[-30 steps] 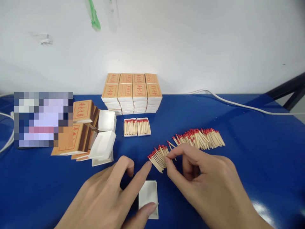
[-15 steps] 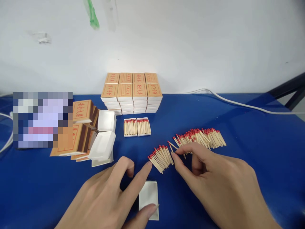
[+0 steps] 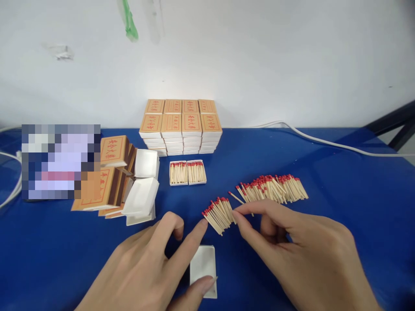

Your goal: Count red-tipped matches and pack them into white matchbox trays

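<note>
Shifted slightly to the right since the earliest frame, the right hand (image 3: 304,246) now brings its thumb and forefinger to the near right edge of a small fan of red-tipped matches (image 3: 218,214), which has widened on that side. The left hand (image 3: 152,255) keeps its place, its forefinger touching the fan's left edge and its thumb over an inner tray (image 3: 202,263), white and partly covered. The right grip is together at the fingertips, though whether a match is pinched between them cannot be told; the left grip is apart, fingers spread. The fan lies flat on the blue worktop (image 3: 356,194), between the two hands and just beyond the tray, its pale sticks set side by side, red heads pointing away from the person, some heads higher than others. One loose match (image 3: 236,198) lies aslant between the fan and a larger pile of matches (image 3: 272,190) beyond the right hand. Behind, two filled trays (image 3: 197,182) stand side by side in front of a neat block of orange matchboxes (image 3: 180,125), with matchbox sleeves (image 3: 110,149) and more white trays (image 3: 145,164) heaped to the left.
</note>
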Tool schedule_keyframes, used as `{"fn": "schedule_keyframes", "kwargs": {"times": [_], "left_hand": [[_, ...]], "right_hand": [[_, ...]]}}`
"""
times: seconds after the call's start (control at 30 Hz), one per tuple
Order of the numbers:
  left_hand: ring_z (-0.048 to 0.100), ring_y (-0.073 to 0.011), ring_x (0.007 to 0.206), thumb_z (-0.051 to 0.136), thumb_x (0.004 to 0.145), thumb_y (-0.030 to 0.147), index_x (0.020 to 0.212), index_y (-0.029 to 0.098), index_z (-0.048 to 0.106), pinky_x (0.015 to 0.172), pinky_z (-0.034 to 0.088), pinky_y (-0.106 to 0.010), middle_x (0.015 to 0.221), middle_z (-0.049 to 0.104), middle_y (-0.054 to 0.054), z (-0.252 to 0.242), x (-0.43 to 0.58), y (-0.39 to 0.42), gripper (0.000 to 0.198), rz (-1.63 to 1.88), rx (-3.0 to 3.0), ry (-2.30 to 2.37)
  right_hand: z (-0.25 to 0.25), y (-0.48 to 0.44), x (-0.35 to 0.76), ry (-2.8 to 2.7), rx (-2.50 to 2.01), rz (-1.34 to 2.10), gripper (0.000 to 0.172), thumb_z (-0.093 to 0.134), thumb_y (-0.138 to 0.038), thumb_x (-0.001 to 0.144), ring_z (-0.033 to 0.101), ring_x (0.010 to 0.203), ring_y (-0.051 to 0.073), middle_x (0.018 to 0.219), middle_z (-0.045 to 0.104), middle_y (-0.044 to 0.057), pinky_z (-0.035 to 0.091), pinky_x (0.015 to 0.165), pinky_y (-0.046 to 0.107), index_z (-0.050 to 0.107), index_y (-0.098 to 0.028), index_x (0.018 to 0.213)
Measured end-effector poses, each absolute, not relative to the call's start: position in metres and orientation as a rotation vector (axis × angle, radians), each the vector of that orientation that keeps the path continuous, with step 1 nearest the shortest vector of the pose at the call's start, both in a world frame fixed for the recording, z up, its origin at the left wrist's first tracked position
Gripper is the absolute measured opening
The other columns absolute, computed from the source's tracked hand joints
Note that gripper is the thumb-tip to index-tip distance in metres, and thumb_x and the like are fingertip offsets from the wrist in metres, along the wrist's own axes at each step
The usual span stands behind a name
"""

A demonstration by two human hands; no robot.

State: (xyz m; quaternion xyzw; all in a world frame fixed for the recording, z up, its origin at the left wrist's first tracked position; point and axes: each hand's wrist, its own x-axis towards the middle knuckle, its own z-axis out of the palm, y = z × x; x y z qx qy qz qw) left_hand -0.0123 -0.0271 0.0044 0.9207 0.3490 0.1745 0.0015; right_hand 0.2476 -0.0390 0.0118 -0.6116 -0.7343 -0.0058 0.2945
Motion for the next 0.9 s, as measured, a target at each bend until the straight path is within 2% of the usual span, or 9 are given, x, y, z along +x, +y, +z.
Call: {"fn": "schedule_keyframes", "kwargs": {"times": [0.13,0.33,0.43,0.57,0.73,0.9], "left_hand": [[0.079,-0.0173,0.075,0.041,0.119,0.051,0.154,0.023,0.062,0.060,0.065,-0.031,0.111,0.069,-0.007,0.004,-0.011,-0.027,0.050,0.531,2.892,1.099],[0.079,-0.0170,0.074,0.041,0.119,0.049,0.152,0.021,0.063,0.060,0.065,-0.031,0.110,0.069,-0.007,0.003,-0.012,-0.026,0.048,0.552,2.912,1.078],[0.078,-0.0166,0.073,0.040,0.119,0.047,0.150,0.021,0.063,0.059,0.065,-0.031,0.109,0.068,-0.007,0.003,-0.013,-0.025,0.046,0.575,2.903,1.070],[0.077,-0.0152,0.071,0.039,0.120,0.046,0.148,0.020,0.064,0.057,0.063,-0.029,0.107,0.068,-0.006,0.000,-0.013,-0.027,0.046,0.587,2.893,1.067],[0.077,-0.0155,0.074,0.042,0.119,0.046,0.149,0.021,0.064,0.061,0.064,-0.029,0.110,0.068,-0.007,0.000,-0.010,-0.026,0.045,0.546,2.897,1.082],[0.076,-0.0162,0.070,0.042,0.119,0.047,0.151,0.021,0.063,0.058,0.064,-0.031,0.108,0.067,-0.007,0.006,-0.011,-0.025,0.046,0.523,2.885,1.070]], "right_hand": [[0.012,-0.040,0.238,-1.992,-1.538,0.077,0.025,0.067,-0.031,0.109,0.046,0.041,0.006,0.054,0.049,-0.012,0.036,0.049,0.024,0.077,-0.028,0.087],[0.010,-0.037,0.237,-1.941,-1.539,-0.050,0.026,0.066,-0.032,0.112,0.044,0.041,0.006,0.053,0.047,-0.012,0.036,0.049,0.025,0.079,-0.025,0.090],[0.008,-0.034,0.244,-1.917,-1.621,-0.208,0.028,0.063,-0.037,0.113,0.045,0.039,0.008,0.053,0.050,-0.011,0.036,0.048,0.027,0.081,-0.024,0.097],[0.002,-0.031,0.251,-1.980,-1.692,-0.331,0.031,0.057,-0.033,0.113,0.052,0.039,0.011,0.052,0.053,-0.010,0.035,0.046,0.031,0.082,-0.024,0.098],[0.002,-0.032,0.252,-2.011,-1.707,-0.371,0.032,0.055,-0.027,0.111,0.057,0.039,0.012,0.052,0.056,-0.009,0.034,0.047,0.031,0.080,-0.024,0.091],[0.005,-0.035,0.252,-2.002,-1.716,-0.349,0.032,0.056,-0.027,0.111,0.055,0.039,0.011,0.050,0.052,-0.009,0.035,0.048,0.031,0.079,-0.024,0.089]]}}
